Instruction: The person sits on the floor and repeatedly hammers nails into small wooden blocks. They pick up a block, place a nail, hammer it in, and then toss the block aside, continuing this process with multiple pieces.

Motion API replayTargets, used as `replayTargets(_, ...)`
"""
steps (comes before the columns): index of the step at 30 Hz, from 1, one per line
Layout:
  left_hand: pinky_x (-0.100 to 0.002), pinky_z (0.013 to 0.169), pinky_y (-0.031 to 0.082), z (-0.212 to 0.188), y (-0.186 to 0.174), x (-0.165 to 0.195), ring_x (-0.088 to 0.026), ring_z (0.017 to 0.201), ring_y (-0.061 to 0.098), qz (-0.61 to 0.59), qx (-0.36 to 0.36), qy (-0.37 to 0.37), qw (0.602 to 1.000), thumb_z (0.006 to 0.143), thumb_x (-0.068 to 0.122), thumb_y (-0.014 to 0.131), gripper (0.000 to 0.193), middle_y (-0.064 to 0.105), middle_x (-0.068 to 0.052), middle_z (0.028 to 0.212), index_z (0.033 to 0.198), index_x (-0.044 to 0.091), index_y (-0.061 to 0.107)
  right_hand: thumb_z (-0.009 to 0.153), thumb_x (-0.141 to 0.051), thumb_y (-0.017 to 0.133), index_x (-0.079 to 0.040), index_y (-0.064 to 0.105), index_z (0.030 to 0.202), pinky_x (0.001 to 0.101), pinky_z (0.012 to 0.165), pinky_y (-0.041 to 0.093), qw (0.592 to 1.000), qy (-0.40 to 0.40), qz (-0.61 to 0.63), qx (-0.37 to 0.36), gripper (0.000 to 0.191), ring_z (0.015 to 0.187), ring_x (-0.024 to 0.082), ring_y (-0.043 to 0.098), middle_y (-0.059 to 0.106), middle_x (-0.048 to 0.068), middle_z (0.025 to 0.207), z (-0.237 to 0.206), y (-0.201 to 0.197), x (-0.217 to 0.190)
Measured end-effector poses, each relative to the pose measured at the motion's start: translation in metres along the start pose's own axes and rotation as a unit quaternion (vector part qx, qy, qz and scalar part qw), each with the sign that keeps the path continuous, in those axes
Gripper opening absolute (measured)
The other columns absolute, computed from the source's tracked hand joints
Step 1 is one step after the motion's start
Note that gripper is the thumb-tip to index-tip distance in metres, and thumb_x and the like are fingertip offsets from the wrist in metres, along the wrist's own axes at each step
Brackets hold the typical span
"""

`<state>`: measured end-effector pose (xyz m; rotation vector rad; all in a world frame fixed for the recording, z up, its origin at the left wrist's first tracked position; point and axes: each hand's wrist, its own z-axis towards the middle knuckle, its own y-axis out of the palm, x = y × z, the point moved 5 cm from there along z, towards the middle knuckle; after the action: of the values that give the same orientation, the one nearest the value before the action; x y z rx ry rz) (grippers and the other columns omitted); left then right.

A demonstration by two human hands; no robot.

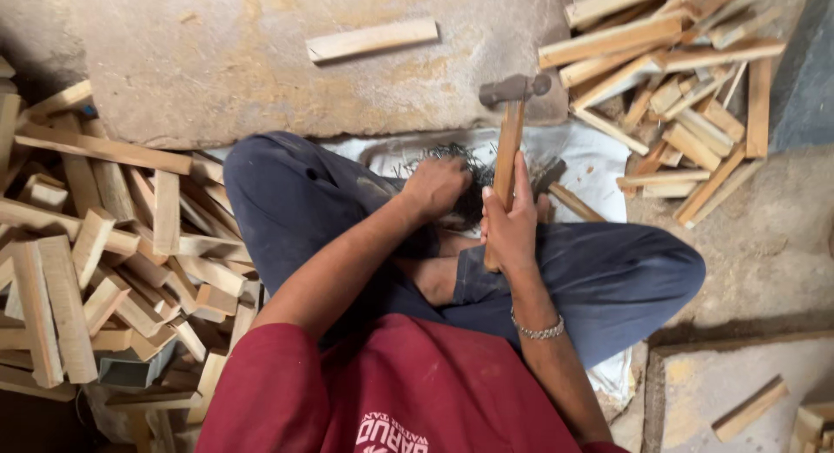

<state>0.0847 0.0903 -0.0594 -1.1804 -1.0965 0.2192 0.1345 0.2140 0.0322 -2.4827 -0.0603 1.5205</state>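
Seated worker, cross-legged on white sheet [599, 171]: right hand [511, 223] closed around wooden shaft of hammer [506, 149], head upright and ready, while left hand [436, 185] digs curled fingers into nail pile [465, 162] at the sheet's far edge, wood offcuts [113, 262] heaped within reach.

Soft even daylight, faint shadows, sharp centre, slight wide-angle bending at edges
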Motion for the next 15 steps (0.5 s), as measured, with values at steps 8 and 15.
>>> replayTargets(8,-0.046,0.085,0.054,0.003,0.010,0.001,-0.032,0.101,0.067,0.027,-0.029,0.019,0.999,0.078,0.027,0.072,0.028,0.067,-0.013,0.103,0.096,0.006,0.070,0.106,-0.012,0.067,-0.018,0.026,0.169,0.0493,0.101,0.058,0.876,-0.347,-0.335,0.028,0.075,0.131,0.041,0.064,0.057,0.027,0.153,0.024,0.034,-0.074)
replayTargets(15,-0.046,0.086,0.056,0.000,0.004,-0.006,-0.035,0.101,0.067,-0.081,0.008,-0.023,0.996,0.079,0.014,0.068,0.030,0.071,-0.015,0.106,0.108,0.005,0.066,0.105,-0.026,0.061,-0.034,0.016,0.168,0.0442,0.088,0.059,0.911,-0.059,-0.402,-0.064,0.078,0.108,0.037,0.070,0.064,0.022,0.138,0.069,0.060,-0.072)
